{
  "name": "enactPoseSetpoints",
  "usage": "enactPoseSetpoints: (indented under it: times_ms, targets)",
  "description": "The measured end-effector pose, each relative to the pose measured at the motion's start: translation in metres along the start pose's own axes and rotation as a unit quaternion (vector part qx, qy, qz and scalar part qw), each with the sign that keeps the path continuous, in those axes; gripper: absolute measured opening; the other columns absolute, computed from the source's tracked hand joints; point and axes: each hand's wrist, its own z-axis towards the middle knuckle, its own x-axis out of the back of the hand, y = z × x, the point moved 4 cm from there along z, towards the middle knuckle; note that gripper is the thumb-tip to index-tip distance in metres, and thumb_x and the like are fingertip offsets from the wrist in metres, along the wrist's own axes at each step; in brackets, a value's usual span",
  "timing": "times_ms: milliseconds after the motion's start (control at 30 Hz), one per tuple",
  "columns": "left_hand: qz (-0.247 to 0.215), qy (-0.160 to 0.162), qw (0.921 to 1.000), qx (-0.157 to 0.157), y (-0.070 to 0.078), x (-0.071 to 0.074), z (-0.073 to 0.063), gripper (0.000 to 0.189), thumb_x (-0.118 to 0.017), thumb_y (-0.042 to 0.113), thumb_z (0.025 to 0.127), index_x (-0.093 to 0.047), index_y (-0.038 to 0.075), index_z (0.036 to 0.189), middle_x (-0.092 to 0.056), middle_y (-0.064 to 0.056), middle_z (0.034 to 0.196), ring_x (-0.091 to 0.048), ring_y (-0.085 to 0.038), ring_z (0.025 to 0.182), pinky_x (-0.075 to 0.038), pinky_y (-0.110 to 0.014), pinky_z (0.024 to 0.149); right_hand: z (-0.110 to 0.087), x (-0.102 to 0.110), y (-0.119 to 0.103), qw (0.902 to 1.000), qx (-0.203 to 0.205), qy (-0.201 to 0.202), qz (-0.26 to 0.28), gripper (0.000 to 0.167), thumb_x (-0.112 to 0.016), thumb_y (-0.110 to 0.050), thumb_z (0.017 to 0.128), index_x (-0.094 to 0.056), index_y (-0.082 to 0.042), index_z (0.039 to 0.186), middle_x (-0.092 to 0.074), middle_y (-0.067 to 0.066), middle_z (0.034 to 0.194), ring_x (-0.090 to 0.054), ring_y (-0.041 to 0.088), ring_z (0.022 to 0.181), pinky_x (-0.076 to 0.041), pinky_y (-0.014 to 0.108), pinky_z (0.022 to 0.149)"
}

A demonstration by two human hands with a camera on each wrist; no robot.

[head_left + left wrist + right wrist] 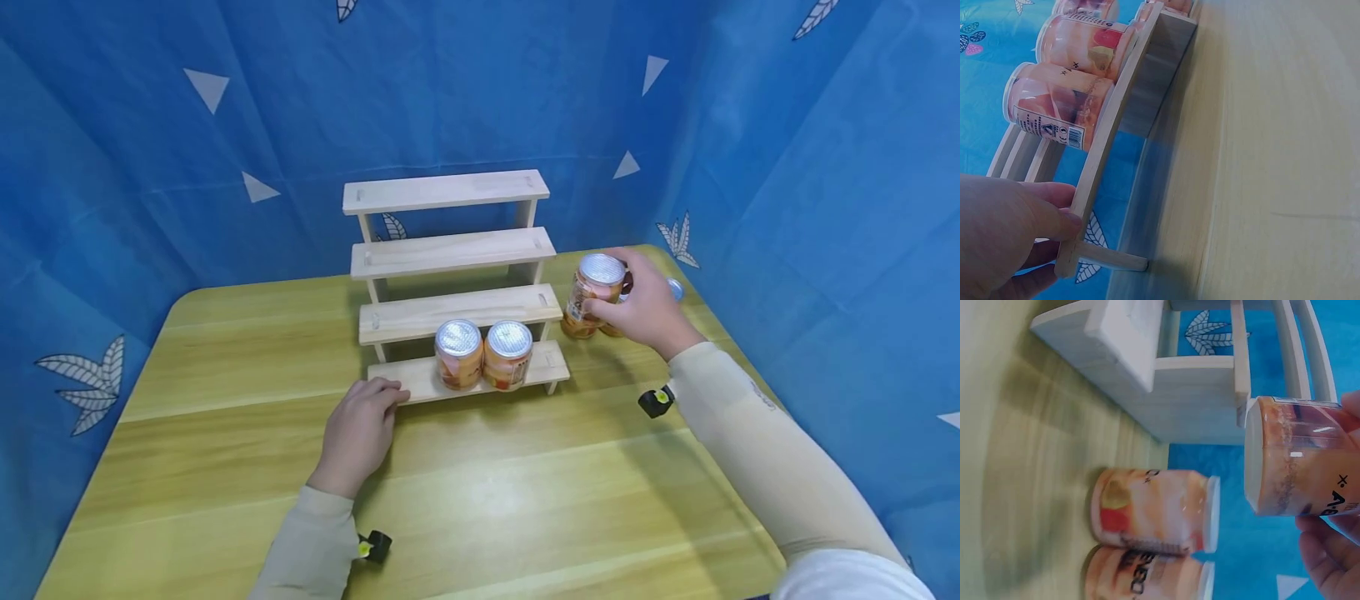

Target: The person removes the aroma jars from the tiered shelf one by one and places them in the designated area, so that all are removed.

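My right hand (641,304) grips an orange-labelled can (588,296) with a silvery top, upright and raised beside the shelf's right end. The right wrist view shows the held can (1297,459) off the table, fingers round its upper part. Two similar cans, one nearer (1154,509) and one at the lower edge (1147,575), stand on the table below it. On the lowest step of a wooden tiered shelf (397,379), two more cans (459,358) stand side by side. My left hand (363,429) pinches that step's left end, thumb and fingers about the board (1094,181).
The upper steps of the shelf (446,192) rise toward the back of the wood-grain table (480,500). Blue patterned cloth (450,83) hangs behind and along both sides. A small black device (656,402) sits at each wrist.
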Motion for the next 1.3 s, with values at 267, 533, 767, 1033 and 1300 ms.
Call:
enactPoseSetpoints:
  times_ms: [267, 533, 767, 1033, 1300]
  targets:
    - [0.005, 0.003, 1.0, -0.002, -0.002, 0.002, 0.002, 0.022, -0.072, -0.003, 0.089, -0.078, 0.009, 0.106, -0.071, -0.006, 0.114, -0.062, -0.026, 0.103, -0.056, -0.041, 0.089, -0.013, 0.002, 0.012, 1.0, -0.005, -0.002, 0.008, 0.079, -0.08, -0.025, 0.085, -0.038, -0.001, 0.147, -0.051, 0.018, 0.13, -0.057, 0.034, 0.109, -0.052, 0.049, 0.088]
    - [0.003, -0.002, 1.0, 0.003, -0.003, 0.001, 0.0, 0.022, -0.072, -0.003, 0.089, -0.078, 0.01, 0.105, -0.071, -0.006, 0.115, -0.062, -0.025, 0.103, -0.056, -0.04, 0.089, -0.024, -0.009, 0.028, 1.0, -0.006, -0.005, -0.001, 0.08, -0.082, -0.023, 0.082, -0.041, 0.0, 0.146, -0.054, 0.02, 0.13, -0.058, 0.035, 0.111, -0.053, 0.052, 0.091]
    - [0.008, -0.006, 0.9999, 0.007, -0.002, 0.0, 0.0, 0.022, -0.072, -0.003, 0.089, -0.078, 0.01, 0.105, -0.071, -0.006, 0.114, -0.062, -0.025, 0.103, -0.056, -0.04, 0.088, -0.029, -0.023, 0.046, 0.9999, 0.001, -0.017, -0.002, 0.078, -0.083, -0.023, 0.082, -0.043, 0.0, 0.144, -0.053, 0.02, 0.131, -0.058, 0.035, 0.111, -0.053, 0.053, 0.09]
    - [0.01, -0.007, 0.9999, 0.006, -0.001, 0.0, 0.0, 0.022, -0.073, -0.003, 0.089, -0.078, 0.01, 0.106, -0.071, -0.006, 0.115, -0.062, -0.025, 0.104, -0.056, -0.04, 0.089, -0.033, -0.036, 0.063, 0.9997, -0.006, -0.023, -0.008, 0.081, -0.084, -0.019, 0.08, -0.041, 0.003, 0.145, -0.055, 0.021, 0.134, -0.057, 0.036, 0.117, -0.048, 0.055, 0.097]
    - [0.01, -0.003, 0.9999, 0.002, 0.0, 0.0, 0.0, 0.022, -0.073, -0.003, 0.088, -0.078, 0.01, 0.105, -0.071, -0.005, 0.114, -0.062, -0.025, 0.103, -0.056, -0.039, 0.088, -0.034, -0.043, 0.071, 0.9994, 0.014, -0.025, -0.02, 0.079, -0.085, -0.018, 0.079, -0.043, 0.001, 0.144, -0.057, 0.021, 0.132, -0.056, 0.037, 0.119, -0.046, 0.057, 0.101]
